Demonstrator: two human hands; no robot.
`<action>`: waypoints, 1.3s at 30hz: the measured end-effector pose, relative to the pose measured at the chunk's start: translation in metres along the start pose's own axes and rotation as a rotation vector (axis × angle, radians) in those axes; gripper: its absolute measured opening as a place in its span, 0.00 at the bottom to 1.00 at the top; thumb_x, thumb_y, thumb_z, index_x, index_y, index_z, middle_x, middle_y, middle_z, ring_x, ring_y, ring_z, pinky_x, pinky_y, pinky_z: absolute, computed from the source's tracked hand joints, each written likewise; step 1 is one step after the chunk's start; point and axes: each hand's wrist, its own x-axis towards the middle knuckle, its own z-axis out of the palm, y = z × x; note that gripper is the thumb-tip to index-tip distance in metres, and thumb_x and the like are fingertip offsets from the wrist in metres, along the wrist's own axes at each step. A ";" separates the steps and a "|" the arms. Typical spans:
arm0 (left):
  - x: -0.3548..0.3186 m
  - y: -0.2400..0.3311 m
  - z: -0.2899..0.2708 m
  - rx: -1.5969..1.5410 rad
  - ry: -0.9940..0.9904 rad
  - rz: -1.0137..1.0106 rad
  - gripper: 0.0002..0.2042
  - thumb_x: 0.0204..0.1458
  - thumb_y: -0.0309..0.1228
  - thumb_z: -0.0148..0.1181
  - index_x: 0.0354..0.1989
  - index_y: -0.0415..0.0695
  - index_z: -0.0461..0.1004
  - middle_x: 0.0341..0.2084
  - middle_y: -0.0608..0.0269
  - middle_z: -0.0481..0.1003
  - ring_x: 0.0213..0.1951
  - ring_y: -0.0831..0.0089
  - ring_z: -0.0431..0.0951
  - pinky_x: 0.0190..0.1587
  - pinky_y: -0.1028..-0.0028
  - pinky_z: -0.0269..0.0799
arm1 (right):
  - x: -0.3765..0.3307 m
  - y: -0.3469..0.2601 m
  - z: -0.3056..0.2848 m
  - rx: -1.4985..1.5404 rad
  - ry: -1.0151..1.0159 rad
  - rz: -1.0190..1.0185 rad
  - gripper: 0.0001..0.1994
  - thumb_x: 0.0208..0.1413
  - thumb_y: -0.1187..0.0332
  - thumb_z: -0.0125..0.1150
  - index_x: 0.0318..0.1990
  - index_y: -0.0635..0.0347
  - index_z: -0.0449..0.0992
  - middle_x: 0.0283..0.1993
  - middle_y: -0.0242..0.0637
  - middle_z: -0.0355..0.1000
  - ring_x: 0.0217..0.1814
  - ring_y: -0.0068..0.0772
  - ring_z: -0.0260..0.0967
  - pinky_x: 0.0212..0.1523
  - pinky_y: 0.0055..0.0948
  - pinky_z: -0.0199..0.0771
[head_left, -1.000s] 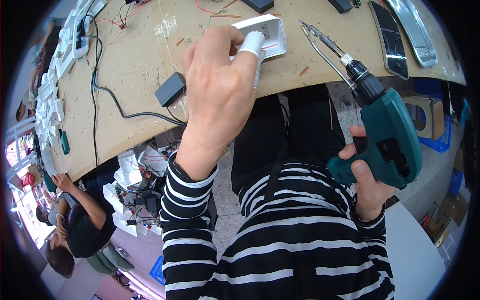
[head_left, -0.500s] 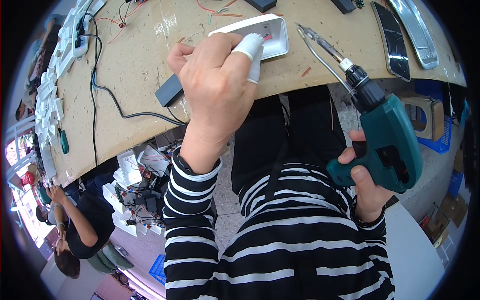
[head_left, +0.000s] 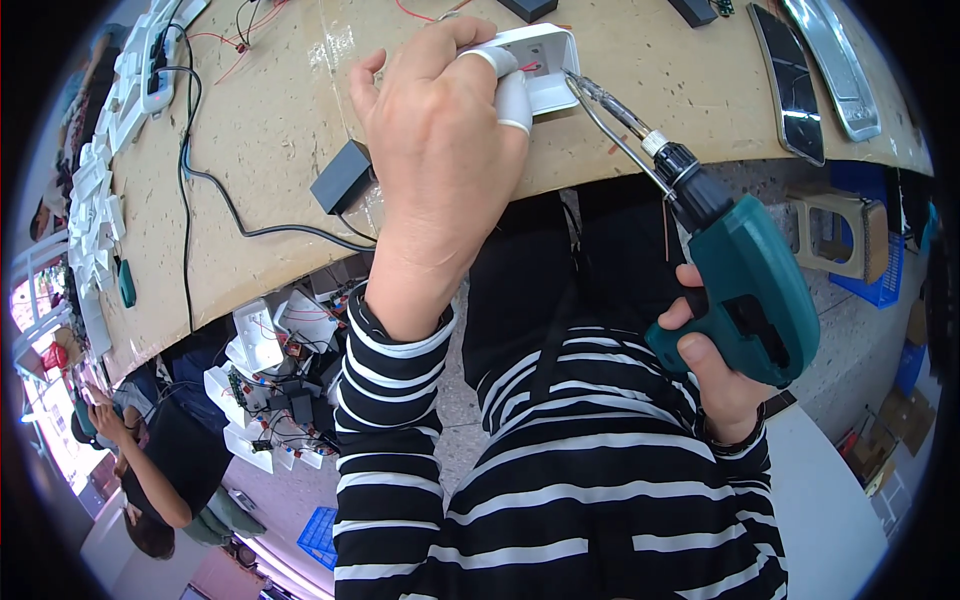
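Observation:
My left hand (head_left: 445, 140), with white covers on its thumb and a finger, is closed on the near left side of a white plastic case (head_left: 556, 98). A short red wire (head_left: 529, 67) shows inside the case by the fingertips; the hand hides the case's left part. In my right hand (head_left: 715, 370) is a green pistol-grip soldering gun (head_left: 765, 285), my fingers wrapped round its handle. Its metal tip and thin curved feed tube reach the case's right rim; whether they touch it I cannot tell.
Left of my hand lies a black box (head_left: 341, 178) with a cable. A phone (head_left: 787, 85) and a metal tray (head_left: 833, 70) lie at the right. White cases (head_left: 95, 215) line the left edge. Below the table sits a pile of wired parts (head_left: 285, 380). Another person (head_left: 175, 450) works at far left.
The soldering gun has moved left and its tip has come down to the case's right side. My left hand has shifted slightly right and covers more of the case.

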 end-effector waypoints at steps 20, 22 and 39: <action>0.005 0.003 -0.002 -0.203 -0.016 -0.128 0.06 0.36 0.21 0.60 0.26 0.37 0.77 0.35 0.61 0.74 0.32 0.69 0.74 0.34 0.75 0.68 | 0.005 0.007 -0.002 -0.035 -0.038 -0.018 0.29 0.45 0.74 0.59 0.56 0.67 0.56 0.47 0.51 0.66 0.35 0.30 0.70 0.36 0.28 0.73; 0.006 -0.001 -0.008 -0.282 -0.052 -0.170 0.07 0.37 0.22 0.60 0.27 0.38 0.78 0.37 0.61 0.74 0.33 0.71 0.74 0.35 0.77 0.68 | 0.004 0.010 -0.004 0.070 0.002 -0.114 0.30 0.46 0.71 0.60 0.57 0.67 0.54 0.47 0.53 0.65 0.35 0.31 0.70 0.36 0.28 0.73; -0.005 0.010 0.011 -0.535 0.139 -0.326 0.09 0.33 0.20 0.57 0.27 0.38 0.77 0.36 0.55 0.71 0.37 0.62 0.71 0.37 0.72 0.67 | 0.102 0.030 0.039 0.924 -0.139 0.058 0.28 0.55 0.59 0.49 0.58 0.65 0.51 0.62 0.61 0.44 0.64 0.58 0.44 0.65 0.45 0.44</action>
